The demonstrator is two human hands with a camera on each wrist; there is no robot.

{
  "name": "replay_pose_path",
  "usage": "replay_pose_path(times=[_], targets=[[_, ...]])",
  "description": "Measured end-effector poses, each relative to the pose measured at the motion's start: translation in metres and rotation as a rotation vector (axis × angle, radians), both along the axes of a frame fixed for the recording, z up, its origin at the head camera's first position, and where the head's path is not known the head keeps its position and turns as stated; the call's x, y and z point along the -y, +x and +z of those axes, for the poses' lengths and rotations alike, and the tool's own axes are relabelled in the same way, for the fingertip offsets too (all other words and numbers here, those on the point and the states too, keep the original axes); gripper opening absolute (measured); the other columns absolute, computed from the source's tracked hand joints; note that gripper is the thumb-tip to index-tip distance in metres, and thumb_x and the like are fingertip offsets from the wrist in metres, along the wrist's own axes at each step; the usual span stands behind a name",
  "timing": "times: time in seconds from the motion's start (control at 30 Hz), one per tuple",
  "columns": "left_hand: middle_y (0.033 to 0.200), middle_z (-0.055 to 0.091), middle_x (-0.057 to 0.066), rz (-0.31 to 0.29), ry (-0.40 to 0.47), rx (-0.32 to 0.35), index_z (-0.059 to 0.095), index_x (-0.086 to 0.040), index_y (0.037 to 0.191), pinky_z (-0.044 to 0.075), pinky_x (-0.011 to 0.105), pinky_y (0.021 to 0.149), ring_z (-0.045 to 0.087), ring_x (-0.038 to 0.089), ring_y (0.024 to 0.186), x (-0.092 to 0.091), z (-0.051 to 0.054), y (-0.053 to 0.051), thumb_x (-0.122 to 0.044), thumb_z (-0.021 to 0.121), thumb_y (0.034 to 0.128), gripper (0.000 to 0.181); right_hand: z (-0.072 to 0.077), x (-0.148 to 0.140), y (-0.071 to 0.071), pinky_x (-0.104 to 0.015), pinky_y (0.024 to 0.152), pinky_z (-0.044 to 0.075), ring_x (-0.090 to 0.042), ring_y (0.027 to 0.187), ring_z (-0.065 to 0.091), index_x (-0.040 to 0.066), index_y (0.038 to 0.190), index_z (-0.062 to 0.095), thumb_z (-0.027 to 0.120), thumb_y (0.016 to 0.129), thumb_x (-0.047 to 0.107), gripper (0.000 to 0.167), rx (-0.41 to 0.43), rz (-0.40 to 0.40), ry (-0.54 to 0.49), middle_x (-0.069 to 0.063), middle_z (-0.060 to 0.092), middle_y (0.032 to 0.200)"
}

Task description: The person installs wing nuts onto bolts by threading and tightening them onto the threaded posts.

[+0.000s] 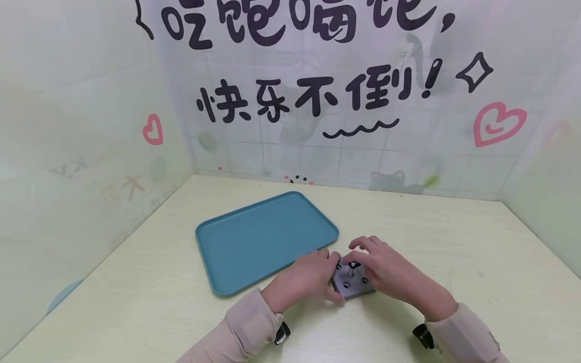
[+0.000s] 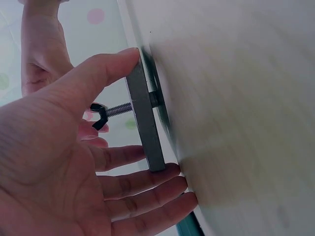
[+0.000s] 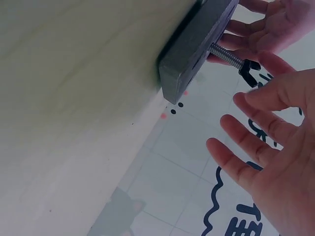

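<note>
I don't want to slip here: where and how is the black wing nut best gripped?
The black wing nut is probably best pinched across its two flared wings with the right hand, coming from above and the right. It sits at the free upper end of the threaded bolt, clear of the metal plate, whose edges the left hand holds.

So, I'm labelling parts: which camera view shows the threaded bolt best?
Left wrist: the bolt is side-on, threads clear, with the dark stub beneath the gray plate also visible. Right wrist shows threads and wing nut but not that stub; head shows the bolt small.
</note>
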State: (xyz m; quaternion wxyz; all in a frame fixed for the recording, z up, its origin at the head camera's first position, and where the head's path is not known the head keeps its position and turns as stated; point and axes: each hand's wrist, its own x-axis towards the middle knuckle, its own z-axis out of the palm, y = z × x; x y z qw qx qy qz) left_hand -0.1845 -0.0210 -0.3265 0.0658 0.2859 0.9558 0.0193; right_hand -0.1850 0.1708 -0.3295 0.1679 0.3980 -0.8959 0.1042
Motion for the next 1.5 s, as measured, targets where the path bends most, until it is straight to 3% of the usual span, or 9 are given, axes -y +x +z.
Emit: replay_pose_path(times=[0.37, 0.7, 0.9, 1.07, 1.3, 1.5], targets=[[0.108, 0.056, 0.003, 0.004, 0.002, 0.000, 0.046, -0.013, 0.131, 0.047, 0.029, 0.073, 0.052, 0.015, 0.090, 0.0002, -0.0002, -0.0008, -0.059, 0.073, 0.0685, 0.082, 0.0003, 0.0005, 0.0006, -0.036, 0.078, 0.046, -0.018, 0.095, 0.052, 0.018, 0.103, 0.064, 0.065, 0.079, -0.002, 0.032, 0.017, -0.056, 0.012, -0.002, 0.056, 0.108], [0.107, 0.055, 0.002, -0.001, -0.006, -0.003, 0.046, -0.013, 0.130, 0.046, 0.028, 0.071, 0.050, 0.013, 0.087, -0.0001, 0.0007, 0.0005, -0.059, 0.072, 0.0689, 0.081, -0.0006, 0.0010, 0.0010, -0.033, 0.074, 0.043, -0.017, 0.091, 0.050, 0.015, 0.086, 0.059, 0.070, 0.081, 0.016, 0.012, -0.025, -0.101, -0.019, 0.001, 0.056, 0.102], [0.106, 0.055, 0.002, 0.002, 0.012, 0.006, 0.047, -0.012, 0.129, 0.046, 0.028, 0.071, 0.050, 0.014, 0.087, -0.0002, 0.0006, -0.0002, -0.057, 0.073, 0.0690, 0.079, -0.0001, 0.0006, 0.0011, -0.031, 0.072, 0.042, -0.015, 0.089, 0.049, 0.018, 0.080, 0.055, 0.071, 0.081, 0.018, 0.015, -0.011, -0.129, -0.021, 0.004, 0.055, 0.098], [0.106, 0.055, 0.003, -0.001, 0.011, 0.000, 0.047, -0.012, 0.129, 0.046, 0.028, 0.071, 0.050, 0.014, 0.086, 0.0000, 0.0004, -0.0003, -0.058, 0.073, 0.0689, 0.080, 0.0002, -0.0003, 0.0004, -0.033, 0.075, 0.043, -0.015, 0.091, 0.050, 0.016, 0.093, 0.058, 0.069, 0.079, 0.011, 0.018, -0.007, -0.092, -0.022, 0.003, 0.056, 0.101], [0.107, 0.055, 0.002, -0.002, -0.003, -0.005, 0.046, -0.013, 0.130, 0.047, 0.030, 0.072, 0.051, 0.015, 0.089, 0.0002, 0.0008, 0.0005, -0.059, 0.072, 0.0691, 0.081, 0.0007, 0.0009, 0.0000, -0.035, 0.077, 0.045, -0.018, 0.093, 0.052, 0.019, 0.102, 0.064, 0.054, 0.074, -0.012, 0.043, 0.002, -0.015, -0.001, -0.001, 0.057, 0.107], [0.108, 0.055, 0.004, -0.003, 0.003, -0.003, 0.046, -0.011, 0.130, 0.048, 0.032, 0.073, 0.052, 0.017, 0.091, -0.0002, 0.0007, 0.0003, -0.057, 0.073, 0.0694, 0.081, 0.0014, 0.0008, 0.0017, -0.036, 0.075, 0.045, -0.019, 0.093, 0.052, 0.021, 0.102, 0.065, 0.061, 0.075, -0.009, 0.041, -0.002, -0.032, 0.014, -0.002, 0.057, 0.107]])
